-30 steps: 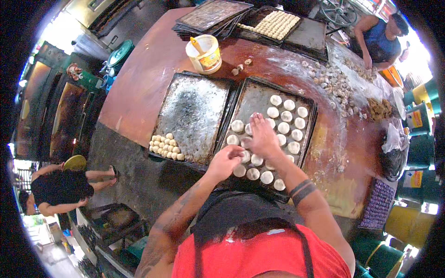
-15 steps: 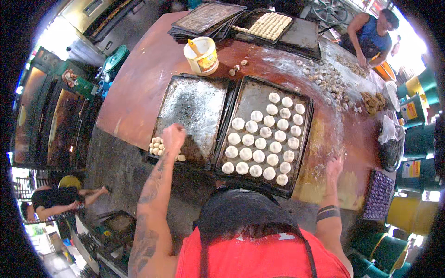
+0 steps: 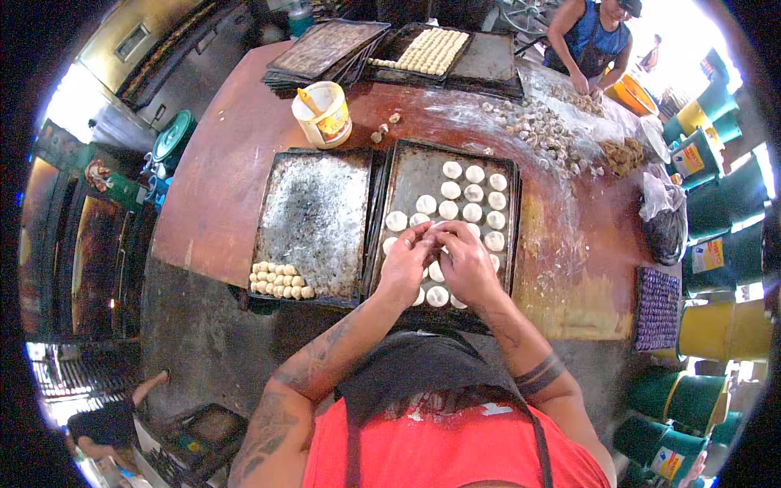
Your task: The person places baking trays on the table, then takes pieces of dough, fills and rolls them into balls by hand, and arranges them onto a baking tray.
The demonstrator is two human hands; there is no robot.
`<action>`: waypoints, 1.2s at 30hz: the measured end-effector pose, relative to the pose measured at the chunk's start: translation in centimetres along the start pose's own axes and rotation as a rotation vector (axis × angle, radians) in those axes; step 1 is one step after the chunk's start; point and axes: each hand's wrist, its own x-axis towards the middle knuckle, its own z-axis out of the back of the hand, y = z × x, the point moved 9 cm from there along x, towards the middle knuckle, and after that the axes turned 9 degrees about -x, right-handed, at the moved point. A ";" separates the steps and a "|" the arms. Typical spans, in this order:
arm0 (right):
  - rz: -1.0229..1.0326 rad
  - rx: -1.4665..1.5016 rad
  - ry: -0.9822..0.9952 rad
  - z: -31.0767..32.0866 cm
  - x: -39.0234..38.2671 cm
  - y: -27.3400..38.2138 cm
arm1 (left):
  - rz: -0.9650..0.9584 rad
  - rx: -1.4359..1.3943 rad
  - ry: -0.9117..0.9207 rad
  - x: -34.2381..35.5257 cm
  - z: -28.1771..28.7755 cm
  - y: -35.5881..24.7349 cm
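My left hand (image 3: 404, 264) and my right hand (image 3: 465, 264) meet above the right-hand baking tray (image 3: 415, 167). Their bent fingertips pinch together around a small pale piece of dough (image 3: 436, 230), mostly covered by the fingers. Flat white dough rounds (image 3: 473, 193) lie in rows on that tray, some hidden beneath my hands. Beside it on the left is a dark, flour-dusted baking tray (image 3: 317, 207). Several small dough balls (image 3: 279, 281) sit packed in rows at its near left corner.
Beyond the left tray stands a white tub (image 3: 323, 122) with an orange-handled tool. Stacked trays (image 3: 325, 50) and a tray of dough pieces (image 3: 431, 50) are at the back. Dough scraps (image 3: 545, 134) are scattered toward a co-worker (image 3: 590, 49). Bins (image 3: 712, 268) line the right.
My left hand has left the dough balls on the left tray, and the right has come in from the table's right side. Both now meet over the right tray. The view has shifted slightly.
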 end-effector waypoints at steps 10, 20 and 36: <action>-0.475 0.927 0.012 -1.8 -0.6 -5.4 | -0.002 -0.108 0.190 0.0 -2.6 -2.6; -0.100 0.186 -0.324 3.3 2.0 -0.7 | -0.276 0.005 0.104 0.7 -2.3 -5.3; -0.295 0.454 -0.002 -4.2 1.0 -5.4 | 0.171 -0.122 0.003 2.6 0.9 1.9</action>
